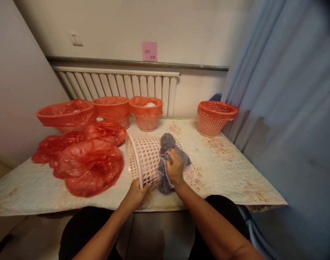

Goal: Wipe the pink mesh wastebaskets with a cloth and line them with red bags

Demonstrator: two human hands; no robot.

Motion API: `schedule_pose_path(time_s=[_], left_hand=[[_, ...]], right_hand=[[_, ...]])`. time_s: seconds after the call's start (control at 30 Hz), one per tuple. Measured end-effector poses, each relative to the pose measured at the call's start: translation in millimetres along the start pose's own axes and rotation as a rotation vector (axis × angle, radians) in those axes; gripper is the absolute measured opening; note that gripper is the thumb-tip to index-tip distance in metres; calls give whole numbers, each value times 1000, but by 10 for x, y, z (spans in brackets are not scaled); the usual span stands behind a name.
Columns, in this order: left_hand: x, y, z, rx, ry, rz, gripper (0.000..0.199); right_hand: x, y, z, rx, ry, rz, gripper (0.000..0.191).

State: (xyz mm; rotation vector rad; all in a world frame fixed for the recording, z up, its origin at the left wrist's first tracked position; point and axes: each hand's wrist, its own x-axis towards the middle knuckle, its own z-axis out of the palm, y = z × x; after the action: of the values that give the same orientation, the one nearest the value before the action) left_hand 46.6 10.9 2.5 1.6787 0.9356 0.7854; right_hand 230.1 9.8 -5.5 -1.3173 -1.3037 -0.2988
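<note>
A pale pink plastic wastebasket with a perforated wall lies on its side on the table, its mouth facing left. My left hand grips the rim at the near side, thumb outside the wall. Over the basket's right part, a grey cloth with a light purple edge is draped against the wall. My right hand is closed on that cloth and presses it to the basket. The basket's base end is partly hidden by the cloth.
Crumpled red plastic bags lie left of the basket. Red-lined baskets stand along the back, including one in the middle and another at right. A blue curtain borders the right side; a radiator is behind.
</note>
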Motion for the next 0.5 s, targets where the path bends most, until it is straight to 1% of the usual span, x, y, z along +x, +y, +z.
schedule_pose_path(time_s=[0.07,0.1,0.17,0.2,0.27,0.33,0.4,0.5], left_hand=[[18,27,19,-6,2,-16,28],[24,35,24,-3,1,-22,23],[28,46,23,2,-1,-19,15],[29,51,16,0,-1,-13,13],[30,66,-7,-23,-6,-11,14],[33,85,-31,-72,-30,-16,25],[36,98,-47,-114,-43,-24,35],[31,66,-49,-95,-8,-51,42]], right_hand=[[-109,-287,28,98,-140,-168,44],[-151,-400,32,139,-202,-227,44],[-195,-523,26,184,-292,-307,42],[-193,-527,19,186,-311,-329,40],[-145,-429,1,157,-294,-342,40],[-58,-228,-23,99,-229,-286,43],[38,18,-57,21,-131,-145,45],[150,360,-123,-72,7,104,43]])
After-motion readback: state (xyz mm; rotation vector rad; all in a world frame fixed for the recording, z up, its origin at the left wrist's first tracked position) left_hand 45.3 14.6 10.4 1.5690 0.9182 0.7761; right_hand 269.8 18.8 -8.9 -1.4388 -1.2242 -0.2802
